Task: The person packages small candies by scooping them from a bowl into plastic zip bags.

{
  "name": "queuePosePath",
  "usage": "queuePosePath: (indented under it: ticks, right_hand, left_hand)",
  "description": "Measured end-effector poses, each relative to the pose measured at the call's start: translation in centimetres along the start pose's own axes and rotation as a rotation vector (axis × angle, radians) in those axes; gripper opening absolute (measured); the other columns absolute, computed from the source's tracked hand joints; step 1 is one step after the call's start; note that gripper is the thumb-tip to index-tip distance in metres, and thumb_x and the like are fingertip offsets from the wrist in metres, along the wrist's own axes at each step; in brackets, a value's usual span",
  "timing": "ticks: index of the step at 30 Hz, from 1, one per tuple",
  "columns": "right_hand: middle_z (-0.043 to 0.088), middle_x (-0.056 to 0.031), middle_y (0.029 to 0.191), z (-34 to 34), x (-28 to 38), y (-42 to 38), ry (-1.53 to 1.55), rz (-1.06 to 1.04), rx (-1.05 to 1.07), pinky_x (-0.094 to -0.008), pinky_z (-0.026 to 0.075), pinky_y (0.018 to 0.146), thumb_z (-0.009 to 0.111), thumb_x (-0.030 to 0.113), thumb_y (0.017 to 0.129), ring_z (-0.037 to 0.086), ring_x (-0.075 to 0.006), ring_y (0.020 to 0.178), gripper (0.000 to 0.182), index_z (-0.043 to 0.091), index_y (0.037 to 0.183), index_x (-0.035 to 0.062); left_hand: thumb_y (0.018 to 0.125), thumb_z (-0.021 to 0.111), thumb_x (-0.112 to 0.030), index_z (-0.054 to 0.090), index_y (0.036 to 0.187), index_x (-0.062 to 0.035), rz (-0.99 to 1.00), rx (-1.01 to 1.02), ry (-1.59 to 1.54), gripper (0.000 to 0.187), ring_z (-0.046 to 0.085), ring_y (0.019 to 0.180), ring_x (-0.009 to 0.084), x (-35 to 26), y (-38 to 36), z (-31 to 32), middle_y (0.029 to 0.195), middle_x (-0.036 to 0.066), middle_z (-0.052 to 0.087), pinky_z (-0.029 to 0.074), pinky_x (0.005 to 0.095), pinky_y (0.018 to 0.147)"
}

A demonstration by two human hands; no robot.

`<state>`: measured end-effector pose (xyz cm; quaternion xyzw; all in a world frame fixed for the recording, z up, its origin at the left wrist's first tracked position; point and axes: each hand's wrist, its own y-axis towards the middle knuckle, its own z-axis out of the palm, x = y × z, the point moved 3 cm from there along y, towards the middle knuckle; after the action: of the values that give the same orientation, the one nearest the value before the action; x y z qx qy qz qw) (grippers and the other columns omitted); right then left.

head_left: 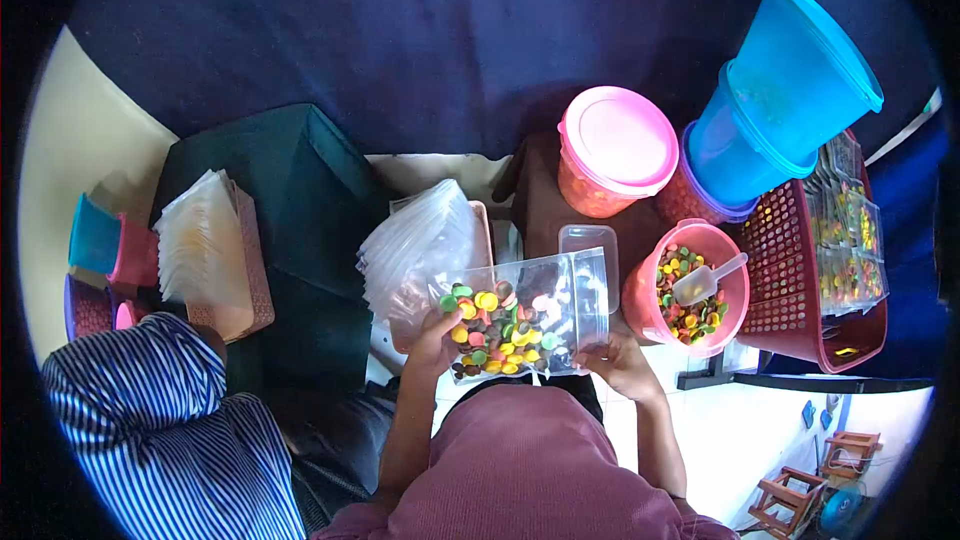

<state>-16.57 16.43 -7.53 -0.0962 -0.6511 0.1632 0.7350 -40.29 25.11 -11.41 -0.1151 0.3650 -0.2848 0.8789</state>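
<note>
A clear plastic bag (585, 295) is stretched sideways in front of my chest, with many round, button-like sweets (497, 325) in yellow, green, red and brown gathered toward its left part. My left hand (430, 345) grips the bag's left edge, thumb on top. At the lower right corner, my right hand (622, 368) pinches the bag by its edge. Just right of the bag is a pink bucket (640, 285) of the same sweets, in which a clear scoop (697, 285) rests. Behind the bag, a stack of clear bags (420, 240) fans out of a container.
A lidded pink tub (618, 140) and stacked blue buckets (790, 80) stand at the back right. Beside them, a red basket (775, 260) holds filled bags (845, 230). On the left, a person in a striped sleeve (140, 380) sits near another bag stack (205, 245).
</note>
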Motion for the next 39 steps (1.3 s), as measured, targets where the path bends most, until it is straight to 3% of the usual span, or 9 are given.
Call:
queuePosePath:
  ticks: [3,6,7,9,11,14,20,23,39]
  right_hand:
    - [0.058,-0.0057,0.076,0.4,1.1,0.1,-0.003,0.012,0.036,-0.0216,0.046,0.063,0.055,0.001,0.077,0.055,-0.0105,0.071,0.009,0.055,0.085,-0.0031]
    - [0.058,-0.0056,0.077,0.4,1.0,0.4,-0.013,0.046,0.018,-0.0220,0.046,0.062,0.055,0.001,0.076,0.055,-0.0103,0.071,0.009,0.055,0.085,-0.0025]
    - [0.058,-0.0056,0.077,0.3,0.7,0.5,-0.015,0.048,0.021,-0.0220,0.046,0.062,0.055,0.001,0.076,0.055,-0.0103,0.071,0.009,0.055,0.085,-0.0025]
    - [0.058,-0.0053,0.076,-0.3,0.1,0.7,0.069,0.022,-0.021,-0.0229,0.046,0.063,0.056,0.001,0.076,0.055,-0.0103,0.070,0.011,0.055,0.086,-0.0019]
    - [0.058,-0.0052,0.075,-0.8,0.2,0.8,0.034,-0.013,-0.028,-0.0235,0.046,0.063,0.057,0.001,0.075,0.055,-0.0103,0.069,0.013,0.055,0.087,-0.0020]
    - [0.059,-0.0071,0.077,-1.6,0.4,0.6,0.066,-0.011,-0.074,-0.0250,0.048,0.063,0.057,0.001,0.076,0.057,-0.0133,0.071,0.013,0.053,0.088,-0.0006]
    - [0.056,-0.0060,0.075,-1.3,0.2,0.9,0.084,-0.032,-0.083,-0.0231,0.046,0.060,0.057,0.001,0.075,0.054,-0.0109,0.067,0.012,0.054,0.085,-0.0025]
    - [0.056,-0.0058,0.074,-1.9,-0.9,0.9,0.113,-0.034,-0.092,-0.0229,0.047,0.059,0.056,0.001,0.075,0.055,-0.0110,0.067,0.009,0.054,0.083,-0.0026]
    - [0.057,-0.0048,0.077,-7.7,-1.1,-0.5,0.106,-0.062,0.002,-0.0237,0.048,0.062,0.057,0.001,0.076,0.056,-0.0115,0.072,0.012,0.053,0.087,-0.0002]
  left_hand:
    - [0.082,0.047,-0.018,0.038,0.114,0.0001,0.039,0.024,0.075,0.038,0.051,0.099,0.0234,0.2,-0.2,-0.3,0.108,0.012,0.049,0.042,0.0352,0.084]
    - [0.088,0.027,-0.033,0.035,0.118,-0.0012,0.155,0.523,-0.558,0.045,0.042,0.109,0.0290,-1.0,0.0,2.0,0.115,0.015,0.045,0.033,0.0405,0.093]
    - [0.088,0.027,-0.033,0.035,0.118,-0.0012,0.158,0.521,-0.559,0.045,0.042,0.109,0.0290,-1.2,-0.3,2.0,0.115,0.015,0.045,0.033,0.0405,0.093]
    - [0.087,0.032,-0.027,0.038,0.116,-0.0019,0.139,-0.105,0.167,0.038,0.044,0.106,0.0243,-1.3,-0.7,-0.1,0.113,0.013,0.046,0.035,0.0372,0.091]
    - [0.084,0.044,-0.016,0.044,0.108,-0.0020,0.222,0.073,-0.150,0.028,0.050,0.095,0.0179,-1.0,-0.3,-2.7,0.104,0.009,0.052,0.040,0.0316,0.083]
    - [0.067,0.063,0.004,0.054,0.088,-0.0040,0.311,-0.266,0.450,0.024,0.057,0.073,0.0133,-3.3,-1.4,-1.4,0.082,0.006,0.058,0.048,0.0246,0.066]
    - [0.070,0.059,0.004,0.052,0.086,0.0013,0.530,-0.322,0.432,0.018,0.058,0.078,0.0166,-3.9,-2.3,1.8,0.085,0.010,0.058,0.048,0.0265,0.067]
    - [0.068,0.060,0.005,0.055,0.083,0.0022,0.382,-0.391,0.337,0.016,0.059,0.076,0.0167,-4.0,-2.8,3.0,0.084,0.011,0.059,0.049,0.0267,0.068]
    - [0.071,0.062,0.000,0.059,0.082,0.0005,0.583,-0.212,0.615,0.011,0.056,0.065,0.0085,-1.3,-1.3,8.1,0.075,0.005,0.061,0.046,0.0209,0.060]
